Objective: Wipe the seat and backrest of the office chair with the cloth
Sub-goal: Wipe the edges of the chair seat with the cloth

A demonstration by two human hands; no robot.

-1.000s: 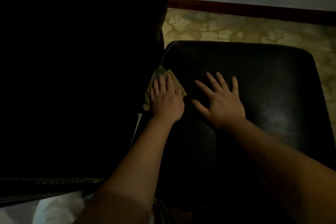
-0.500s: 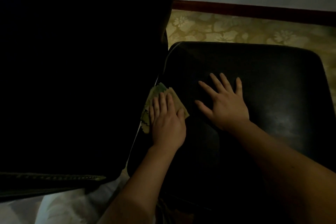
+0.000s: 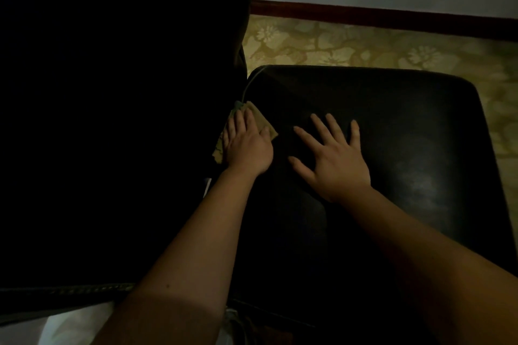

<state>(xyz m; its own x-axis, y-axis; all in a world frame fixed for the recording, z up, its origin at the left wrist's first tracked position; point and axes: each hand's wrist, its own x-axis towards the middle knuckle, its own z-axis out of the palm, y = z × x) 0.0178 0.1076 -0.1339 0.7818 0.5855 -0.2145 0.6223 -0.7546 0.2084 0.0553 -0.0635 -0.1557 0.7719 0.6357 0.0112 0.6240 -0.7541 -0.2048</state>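
Left hand (image 3: 248, 147) flat atop cloth (image 3: 259, 117)

Nothing to read from where I stand: no lettering, label, brand or number shows on the seat (image 3: 392, 134), the backrest (image 3: 112, 120) or the cloth (image 3: 260, 117), and the dim light would swallow any fine print
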